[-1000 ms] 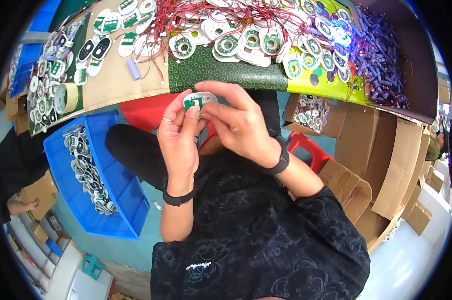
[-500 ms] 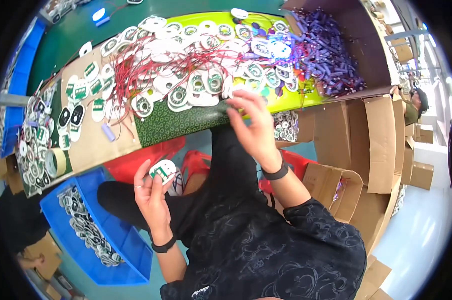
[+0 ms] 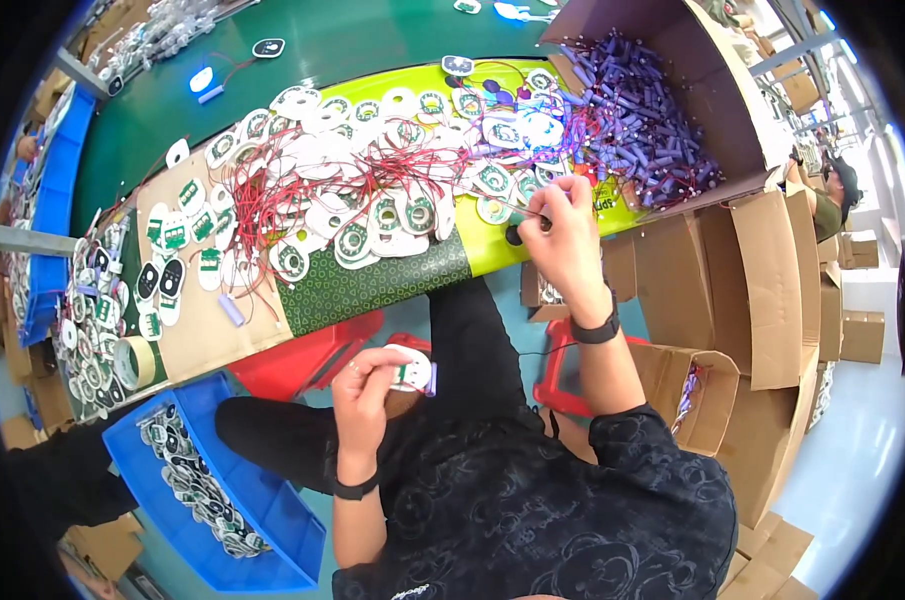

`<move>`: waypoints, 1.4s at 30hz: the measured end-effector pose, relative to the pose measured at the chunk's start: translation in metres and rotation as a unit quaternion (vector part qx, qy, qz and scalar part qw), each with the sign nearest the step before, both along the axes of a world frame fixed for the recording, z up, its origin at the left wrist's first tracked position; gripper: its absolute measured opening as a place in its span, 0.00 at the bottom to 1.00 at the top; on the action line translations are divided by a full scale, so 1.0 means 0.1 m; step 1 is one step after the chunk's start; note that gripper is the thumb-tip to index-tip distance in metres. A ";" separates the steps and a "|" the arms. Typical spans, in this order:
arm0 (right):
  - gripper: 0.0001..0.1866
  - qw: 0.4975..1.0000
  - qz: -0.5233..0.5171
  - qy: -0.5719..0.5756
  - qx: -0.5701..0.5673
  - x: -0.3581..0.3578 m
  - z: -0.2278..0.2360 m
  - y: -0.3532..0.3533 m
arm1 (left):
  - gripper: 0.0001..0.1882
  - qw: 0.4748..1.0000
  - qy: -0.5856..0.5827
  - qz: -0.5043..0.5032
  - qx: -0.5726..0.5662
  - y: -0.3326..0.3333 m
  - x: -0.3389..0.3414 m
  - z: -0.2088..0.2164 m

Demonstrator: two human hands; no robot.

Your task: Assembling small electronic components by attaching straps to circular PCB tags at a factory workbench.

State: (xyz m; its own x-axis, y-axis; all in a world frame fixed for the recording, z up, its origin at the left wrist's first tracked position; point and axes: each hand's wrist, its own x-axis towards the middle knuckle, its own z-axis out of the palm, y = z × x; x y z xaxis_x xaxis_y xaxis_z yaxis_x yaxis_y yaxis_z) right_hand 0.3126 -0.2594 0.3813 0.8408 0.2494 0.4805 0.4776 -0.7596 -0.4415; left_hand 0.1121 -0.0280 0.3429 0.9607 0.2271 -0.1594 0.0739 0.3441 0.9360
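My left hand (image 3: 365, 392) is closed on a white oval housing (image 3: 409, 368) with a green circuit board, held above my lap. A purple cylindrical battery (image 3: 432, 379) shows against the housing's right side; how it is joined I cannot tell. Over the table's near right edge, my right hand (image 3: 569, 235) pinches a thin pointed metal tool (image 3: 512, 206), its tip toward the left. Its exact kind is unclear. Left of that tool lies a heap of white oval housings (image 3: 357, 240) with ring-shaped centres, red wires (image 3: 372, 170) tangled across them.
Purple wired batteries (image 3: 642, 120) fill a cardboard box (image 3: 717, 90) at the back right. Boards, housings and a tape roll (image 3: 135, 362) lie at the table's left. A blue bin (image 3: 282, 520) with parts stands below, near red stools (image 3: 302, 362). A lit piece (image 3: 201, 79) glows farther back.
My right hand has moved right, away from the housings' edge, and now shows a thin tool. My left hand has shifted right and lower; a purple battery now appears beside its housing.
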 end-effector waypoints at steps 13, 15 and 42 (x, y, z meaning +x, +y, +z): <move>0.15 0.736 0.267 0.487 0.387 0.22 0.50 0.13 | 0.28 0.981 0.100 -0.139 -0.096 -0.43 1.55 0.02; 0.16 0.750 0.312 0.409 0.416 0.38 0.93 0.30 | 0.30 0.982 0.100 -0.116 -0.107 -0.29 1.56 0.13; 0.10 0.703 0.347 0.541 0.304 -0.57 0.71 0.81 | 0.19 0.995 -0.022 0.031 -0.090 0.28 0.61 0.48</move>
